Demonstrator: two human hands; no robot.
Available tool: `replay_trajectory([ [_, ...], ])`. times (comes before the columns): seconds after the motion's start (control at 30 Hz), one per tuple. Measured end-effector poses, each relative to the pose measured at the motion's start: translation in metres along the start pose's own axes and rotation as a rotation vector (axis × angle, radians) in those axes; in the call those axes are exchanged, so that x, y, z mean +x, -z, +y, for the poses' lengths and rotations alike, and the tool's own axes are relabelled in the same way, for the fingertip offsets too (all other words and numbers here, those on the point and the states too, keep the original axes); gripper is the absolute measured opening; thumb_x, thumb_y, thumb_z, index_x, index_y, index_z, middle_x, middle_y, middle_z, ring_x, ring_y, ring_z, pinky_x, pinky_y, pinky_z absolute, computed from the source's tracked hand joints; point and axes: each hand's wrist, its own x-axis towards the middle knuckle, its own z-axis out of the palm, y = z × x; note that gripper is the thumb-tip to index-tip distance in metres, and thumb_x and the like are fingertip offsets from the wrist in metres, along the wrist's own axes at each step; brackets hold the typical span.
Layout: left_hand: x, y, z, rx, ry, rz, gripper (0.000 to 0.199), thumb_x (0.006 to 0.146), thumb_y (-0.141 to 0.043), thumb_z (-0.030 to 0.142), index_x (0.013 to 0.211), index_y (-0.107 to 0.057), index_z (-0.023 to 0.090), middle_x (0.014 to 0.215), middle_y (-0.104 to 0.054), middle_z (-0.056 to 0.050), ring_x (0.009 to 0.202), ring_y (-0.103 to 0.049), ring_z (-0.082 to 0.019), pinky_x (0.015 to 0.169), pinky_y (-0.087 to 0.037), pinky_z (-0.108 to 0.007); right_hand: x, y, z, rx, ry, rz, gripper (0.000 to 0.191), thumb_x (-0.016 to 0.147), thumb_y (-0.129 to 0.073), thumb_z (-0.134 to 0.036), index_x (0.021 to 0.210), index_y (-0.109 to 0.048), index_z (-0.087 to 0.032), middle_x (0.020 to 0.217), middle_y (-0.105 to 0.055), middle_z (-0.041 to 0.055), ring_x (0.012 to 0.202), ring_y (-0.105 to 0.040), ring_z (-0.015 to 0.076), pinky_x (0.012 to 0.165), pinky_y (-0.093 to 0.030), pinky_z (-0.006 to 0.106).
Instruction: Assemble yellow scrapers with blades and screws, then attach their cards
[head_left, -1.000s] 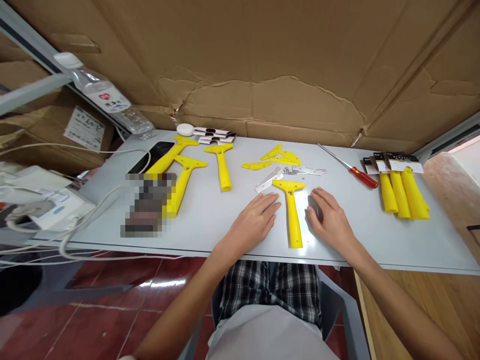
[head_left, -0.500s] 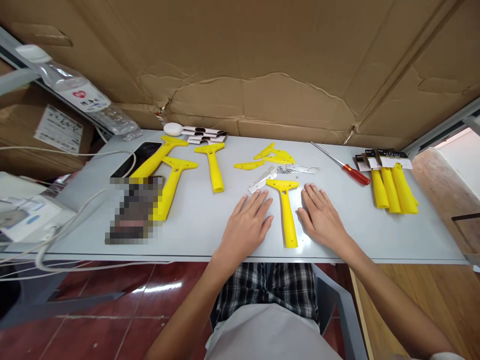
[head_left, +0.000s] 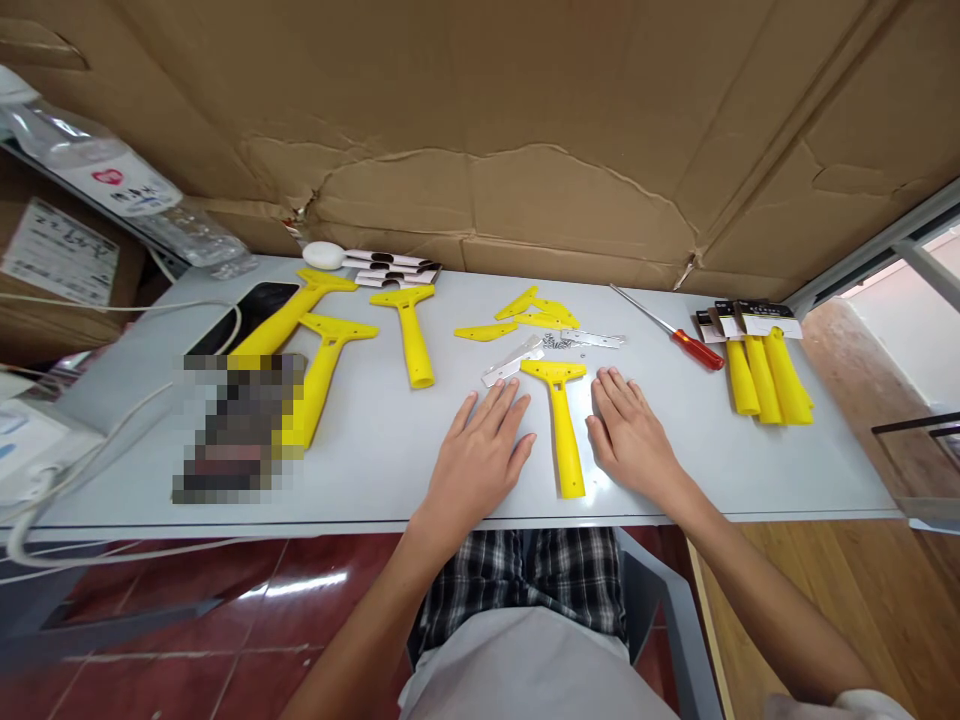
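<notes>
Head view: a yellow plastic scraper handle (head_left: 561,430) is laid flat on the worktop (head_left: 390,470), between the left hand (head_left: 480,450) and the right hand (head_left: 630,435).
Its long axis is run front to back, slightly tilted, with the T-head pointed away from the person, near the steel blades (head_left: 514,362). Both hands are rested palm-down and open, fingers spread, with nothing held.

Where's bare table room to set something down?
Widest patch: front edge, between the yellow scraper and the left hand. Second: between the right hand and the carded yellow scrapers, below the red-handled screwdriver. Crowded: back left around the black phone, and back centre, where yellow pieces and metal strips cluster.
</notes>
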Motion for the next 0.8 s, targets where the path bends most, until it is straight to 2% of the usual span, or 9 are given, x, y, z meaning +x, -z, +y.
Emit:
replay_trajectory([
  [0.13, -0.001, 0.002, 0.002, 0.021, 0.005, -0.016, 0.05, 0.116, -0.044, 0.034, 0.16, -0.06, 0.018, 0.177, -0.048, -0.014, 0.163, -0.048, -0.034, 0.135, -0.038, -0.059, 0.004, 0.011, 0.0, -0.038, 0.012, -0.042, 0.063, 0.112, -0.042, -0.038, 0.165, -0.054, -0.006, 0.176, -0.046, 0.0223, 0.168, -0.039, 0.0388, 0.137, -0.036, 0.063],
  [0.2, 0.001, 0.006, 0.0, 0.035, -0.016, -0.017, 0.048, 0.115, -0.047, 0.035, 0.157, -0.064, 0.018, 0.174, -0.051, -0.016, 0.161, -0.051, -0.035, 0.132, -0.041, -0.059, 0.013, 0.023, 0.006, -0.037, 0.041, -0.063, 0.055, 0.111, -0.047, -0.037, 0.154, -0.067, -0.011, 0.17, -0.055, 0.0206, 0.162, -0.048, 0.0404, 0.131, -0.045, 0.062],
  [0.27, 0.01, 0.016, -0.006, 0.055, -0.063, -0.036, 0.043, 0.114, -0.05, 0.036, 0.147, -0.071, 0.018, 0.167, -0.06, -0.018, 0.154, -0.058, -0.037, 0.124, -0.049, -0.059, 0.031, 0.037, 0.015, -0.01, 0.061, -0.108, 0.043, 0.11, -0.046, -0.031, 0.136, -0.08, -0.021, 0.153, -0.071, 0.0144, 0.146, -0.063, 0.0378, 0.116, -0.056, 0.057],
  [0.33, 0.027, 0.03, -0.016, 0.068, -0.129, -0.077, 0.036, 0.112, -0.054, 0.034, 0.133, -0.078, 0.017, 0.152, -0.072, -0.018, 0.138, -0.07, -0.038, 0.109, -0.058, -0.056, 0.057, 0.05, 0.027, 0.022, 0.026, -0.15, 0.041, 0.109, -0.046, -0.027, 0.127, -0.083, -0.024, 0.128, -0.082, 0.0115, 0.12, -0.075, 0.0327, 0.101, -0.061, 0.049],
  [0.37, 0.039, 0.038, -0.022, 0.077, -0.152, -0.082, 0.035, 0.111, -0.054, 0.033, 0.128, -0.08, 0.018, 0.144, -0.076, -0.018, 0.127, -0.074, -0.037, 0.104, -0.06, -0.055, 0.072, 0.055, 0.034, 0.014, 0.004, -0.143, 0.04, 0.108, -0.049, -0.025, 0.127, -0.083, -0.022, 0.124, -0.082, 0.0124, 0.113, -0.076, 0.0319, 0.097, -0.061, 0.048],
  [0.47, 0.078, 0.059, -0.037, 0.115, -0.188, -0.039, 0.036, 0.109, -0.054, 0.03, 0.131, -0.079, 0.017, 0.132, -0.08, -0.018, 0.118, -0.076, -0.036, 0.099, -0.059, -0.054, 0.114, 0.061, 0.055, -0.02, 0.03, -0.13, 0.036, 0.104, -0.058, -0.024, 0.131, -0.082, -0.017, 0.123, -0.08, 0.0152, 0.113, -0.074, 0.032, 0.1, -0.057, 0.047],
  [0.53, 0.103, 0.067, -0.044, 0.154, -0.206, -0.04, 0.034, 0.109, -0.055, 0.031, 0.126, -0.08, 0.016, 0.127, -0.08, -0.018, 0.114, -0.076, -0.036, 0.096, -0.058, -0.053, 0.133, 0.058, 0.067, -0.056, 0.047, -0.19, 0.039, 0.1, -0.065, -0.024, 0.135, -0.08, -0.018, 0.121, -0.079, 0.0145, 0.114, -0.072, 0.0328, 0.101, -0.056, 0.047],
  [0.67, 0.129, 0.063, -0.051, 0.176, -0.224, -0.064, 0.033, 0.108, -0.055, 0.029, 0.123, -0.081, 0.014, 0.124, -0.08, -0.019, 0.112, -0.075, -0.037, 0.094, -0.057, -0.052, 0.143, 0.048, 0.078, -0.057, 0.067, -0.248, 0.047, 0.098, -0.064, -0.019, 0.143, -0.075, -0.021, 0.114, -0.078, 0.0116, 0.107, -0.072, 0.0296, 0.098, -0.055, 0.044],
  [0.8, 0.127, 0.048, -0.058, 0.107, -0.242, -0.055, 0.032, 0.108, -0.055, 0.028, 0.122, -0.081, 0.017, 0.122, -0.081, -0.017, 0.111, -0.075, -0.035, 0.092, -0.056, -0.05, 0.137, 0.041, 0.08, 0.0, 0.07, -0.209, 0.046, 0.099, -0.062, -0.018, 0.144, -0.074, -0.02, 0.112, -0.078, 0.0124, 0.106, -0.071, 0.0311, 0.099, -0.056, 0.045],
])
